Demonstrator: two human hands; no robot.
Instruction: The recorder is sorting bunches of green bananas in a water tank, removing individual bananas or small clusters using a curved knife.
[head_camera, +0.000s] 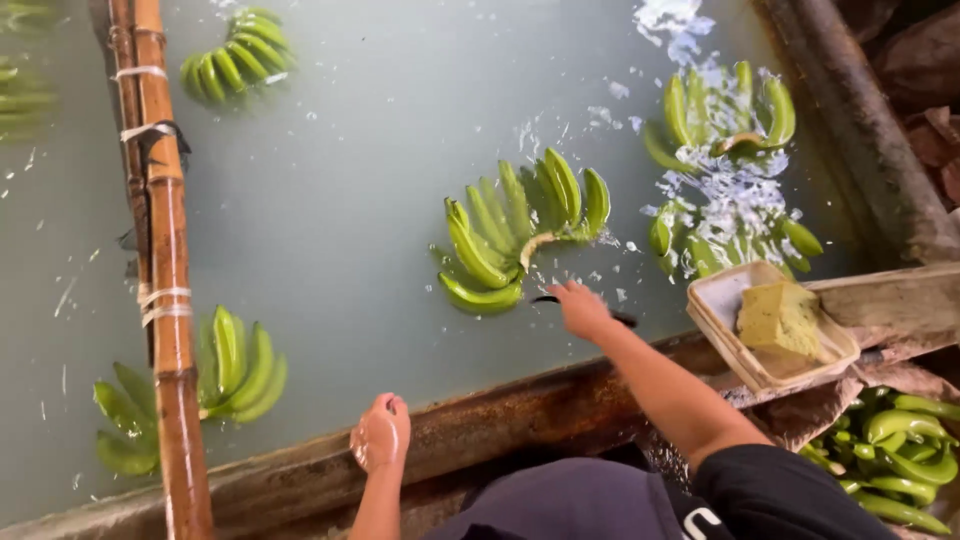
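Washing step: right hand (580, 308), fingers closed on a dark knife (548, 298), nears the banana bunch (520, 230); left hand (380, 432), fingers curled, rests on the tank rim (500, 415); trimming calls for a steady reach.

arms: both bare | right sleeve (775, 490): short, black | garment front: dark grey-blue, small white mark near the sleeve

Open water (340, 200) lies wide between the bamboo poles (165, 280) and the middle banana bunch (515, 235), free for a hand; to the right, two floating bunches (725, 170) crowd the tank's far wall (860, 130); a tray (770, 325) blocks the near rim (500, 410).
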